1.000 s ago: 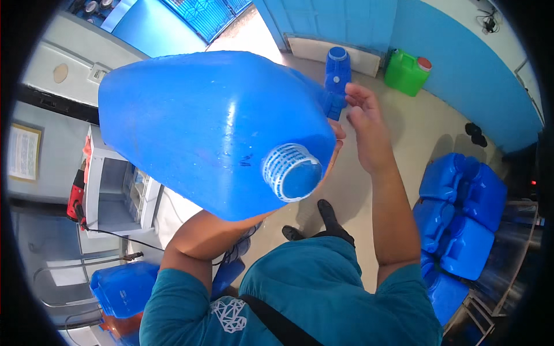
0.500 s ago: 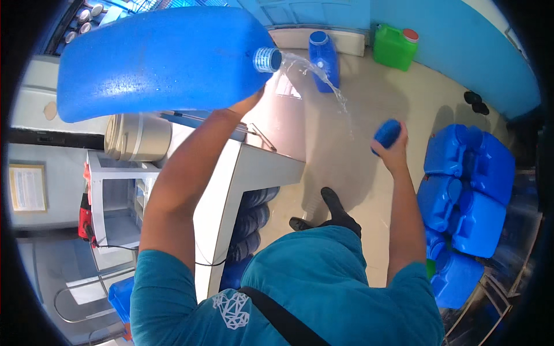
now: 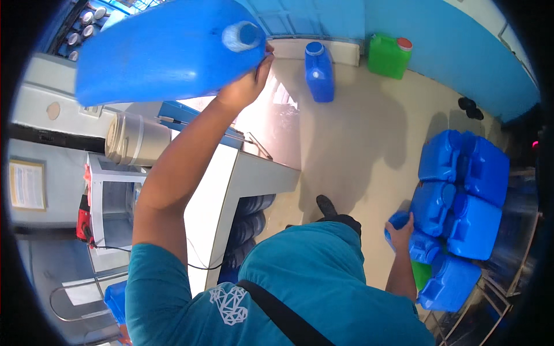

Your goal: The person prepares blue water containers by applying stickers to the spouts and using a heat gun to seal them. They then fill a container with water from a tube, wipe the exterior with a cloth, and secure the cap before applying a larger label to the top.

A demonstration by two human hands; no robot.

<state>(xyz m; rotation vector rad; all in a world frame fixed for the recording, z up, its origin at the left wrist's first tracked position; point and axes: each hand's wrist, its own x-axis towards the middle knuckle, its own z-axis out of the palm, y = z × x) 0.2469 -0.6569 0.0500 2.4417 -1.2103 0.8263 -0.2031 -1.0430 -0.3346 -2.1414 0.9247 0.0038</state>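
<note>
The large blue jug (image 3: pixel 156 60) is lifted above the far end of the white surface (image 3: pixel 210 199), with its neck (image 3: pixel 241 37) at the right end. I judge its plastic wall rather stiff and not fragile, but smooth, so it can be slippery if wet; being wide, it is awkward for 1 hand, and heavy if filled (the level inside I cannot see). A good hold is from beneath, close to the neck. There the left hand (image 3: pixel 245 86) supports it: its fingers (image 3: pixel 265 65) are bent against the lower side, partly hidden, so their exact opening I cannot tell. To the right of the surface, the right hand (image 3: pixel 402 235) has its fingers partly closed around 1 blue lid (image 3: pixel 397 219), near the grouped blue jugs (image 3: pixel 438 155). Beyond the surface, also rightward, stand 1 narrow blue jug (image 3: pixel 320 82) and 1 green jug (image 3: pixel 388 57).
</note>
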